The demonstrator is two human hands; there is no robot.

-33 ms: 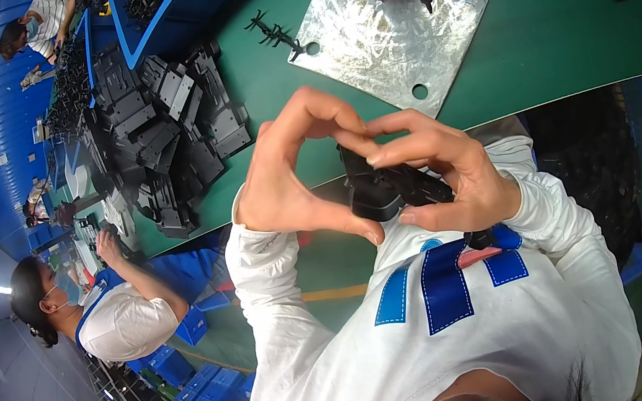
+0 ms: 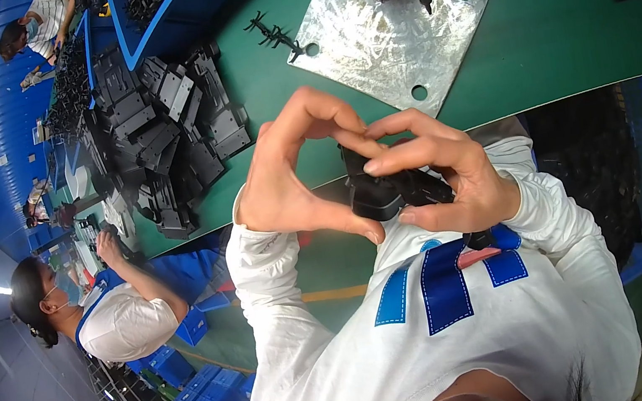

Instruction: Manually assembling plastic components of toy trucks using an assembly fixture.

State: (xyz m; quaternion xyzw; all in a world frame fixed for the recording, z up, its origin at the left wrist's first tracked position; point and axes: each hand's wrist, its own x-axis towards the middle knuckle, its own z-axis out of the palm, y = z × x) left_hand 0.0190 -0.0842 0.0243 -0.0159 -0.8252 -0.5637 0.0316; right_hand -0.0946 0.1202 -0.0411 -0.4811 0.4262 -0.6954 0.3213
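Observation:
Between my hands, just off the table's near edge, is a black plastic part [image 2: 375,195] with a blocky end on the left and a longer body on the right. My left hand [image 2: 284,181] curves around its left side, thumb at the lower end and fingertips at the top. The right hand [image 2: 465,172] pinches the part from the right, with the thumb below and the fingers above. Both sets of fingertips nearly meet over its upper end, which they partly cover. Its exact kind cannot be made out.
A square metal plate [image 2: 388,45] with corner holes and an upright post lies on the green table [image 2: 567,49]. Black plastic pieces [image 2: 146,119] are heaped at left. A thin black branched piece [image 2: 272,32] lies beside the plate. A co-worker [image 2: 115,316] sits to the left.
The fingers of my right hand have shifted very slightly on the black part. Otherwise the scene stays the same.

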